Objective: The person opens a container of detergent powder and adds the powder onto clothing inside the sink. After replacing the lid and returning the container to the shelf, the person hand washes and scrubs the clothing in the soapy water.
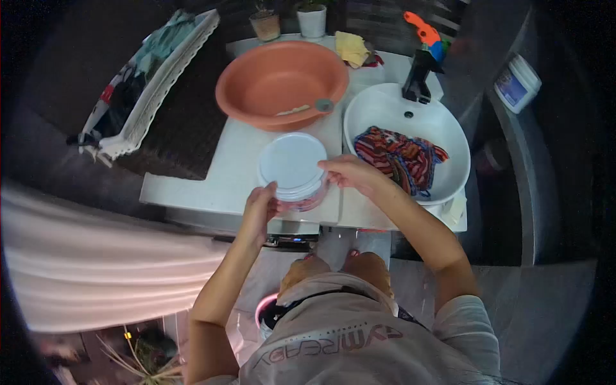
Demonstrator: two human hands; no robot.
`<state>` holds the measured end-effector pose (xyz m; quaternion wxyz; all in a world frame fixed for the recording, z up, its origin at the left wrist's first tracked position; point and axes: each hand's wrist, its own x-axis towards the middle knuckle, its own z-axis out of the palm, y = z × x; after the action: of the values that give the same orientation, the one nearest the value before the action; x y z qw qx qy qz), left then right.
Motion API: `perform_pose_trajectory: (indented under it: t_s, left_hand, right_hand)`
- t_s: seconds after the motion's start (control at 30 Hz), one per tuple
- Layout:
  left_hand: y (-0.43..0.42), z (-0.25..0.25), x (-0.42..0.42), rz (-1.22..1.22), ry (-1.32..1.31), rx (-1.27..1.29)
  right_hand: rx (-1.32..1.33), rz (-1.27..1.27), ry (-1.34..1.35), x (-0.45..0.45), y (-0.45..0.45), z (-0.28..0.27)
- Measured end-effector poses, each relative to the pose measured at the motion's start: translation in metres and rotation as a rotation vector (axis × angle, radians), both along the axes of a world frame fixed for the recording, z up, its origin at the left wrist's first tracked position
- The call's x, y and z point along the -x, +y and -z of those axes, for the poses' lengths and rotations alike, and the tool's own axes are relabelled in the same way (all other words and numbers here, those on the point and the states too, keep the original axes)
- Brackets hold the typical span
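A round tub with a pale lid [292,162] stands on the white counter [237,170], in front of the orange basin. My left hand [260,206] holds the tub's near left side, fingers bent against the rim. On the right side of the lid, my right hand [346,173] pinches the rim between thumb and fingers. Something reddish shows through the tub's clear lower wall. A wad of striped, multicoloured cloth [401,157] lies in the white sink [459,173], just beyond my right hand.
The orange basin [276,80] sits behind the tub. A black faucet [418,77] rises behind the sink. Two potted plants and a yellow cloth [353,49] are at the back. A lace-edged basket [160,96] is at left, a white jar [517,85] at right.
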<state>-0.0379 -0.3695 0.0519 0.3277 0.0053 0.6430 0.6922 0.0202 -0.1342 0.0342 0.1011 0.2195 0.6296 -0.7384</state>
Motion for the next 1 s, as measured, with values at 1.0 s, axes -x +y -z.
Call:
perform_pose_trajectory:
  t_s: [1.0]
  left_hand:
    - [0.357, -0.024, -0.158, 1.487, 0.314, -0.245]
  right_hand:
    - [0.085, 1.5, 0.155, -0.318, 0.028, -0.044]
